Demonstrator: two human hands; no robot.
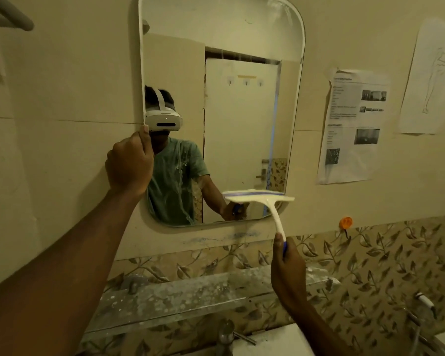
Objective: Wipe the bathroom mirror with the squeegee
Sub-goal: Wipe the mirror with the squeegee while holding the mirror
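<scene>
Now the right hand (288,268) has its fingers (280,240) wrapped tight around the squeegee (272,204) handle, blade lying level against the mirror (242,111) near its bottom right corner. Farther up, the left hand (129,165) pinches the mirror's left edge. Keep the blade flat, pressure even.

The mirror (242,111) is cut off at the top edge. The left grip (129,165) covers part of its left rim, fingertips hidden behind it. The right grip (288,268) hides the squeegee (262,199) handle's end. The paper (352,124) print is too small to read. The tap (226,335) runs off the bottom, and the grey pipe (8,19), perhaps a rail, leaves top left.
</scene>
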